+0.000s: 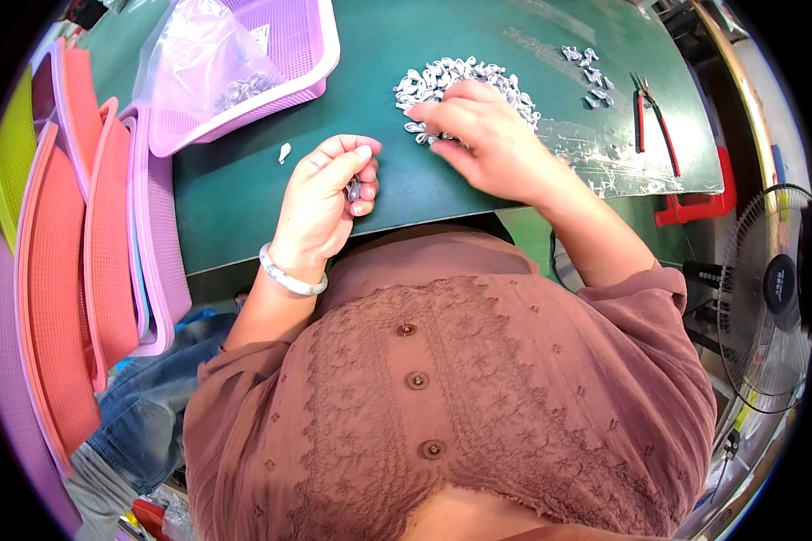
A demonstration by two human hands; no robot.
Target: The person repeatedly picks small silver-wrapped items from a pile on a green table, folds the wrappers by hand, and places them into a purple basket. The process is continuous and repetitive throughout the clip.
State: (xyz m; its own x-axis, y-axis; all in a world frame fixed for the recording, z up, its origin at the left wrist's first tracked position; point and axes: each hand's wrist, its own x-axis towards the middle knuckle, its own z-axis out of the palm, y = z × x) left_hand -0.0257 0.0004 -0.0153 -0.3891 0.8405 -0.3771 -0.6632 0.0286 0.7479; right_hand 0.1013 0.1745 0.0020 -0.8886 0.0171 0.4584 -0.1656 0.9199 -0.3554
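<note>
While the left hand [325, 185] is curled nearly closed around a small grey looped piece [353, 189], the right hand [492, 135] is over the pile of grey looped pieces [419, 86]. Left fingers: folded in, thumb pressed near the index, piece partly showing below the thumb (could be more than one in there, can't tell). Right fingers: thumb and index partly apart at the near-left edge of the pile, rest bent; can't tell whether they have hold of anything.

Pile sits on the green bench [235, 194], forward and right of the left hand. One loose piece [285, 153] lies alone, left of that hand. Small group of pieces [591, 77] is right of the pile, well apart from it. Red-handled pliers [654, 126] lie just beside that group, handles toward the wearer.

Far left of the bench: purple basket [327, 41], clear bag [185, 59] in it, more grey pieces inside the bag. Stacked baskets [54, 298] at left, fan [753, 298] at right.
</note>
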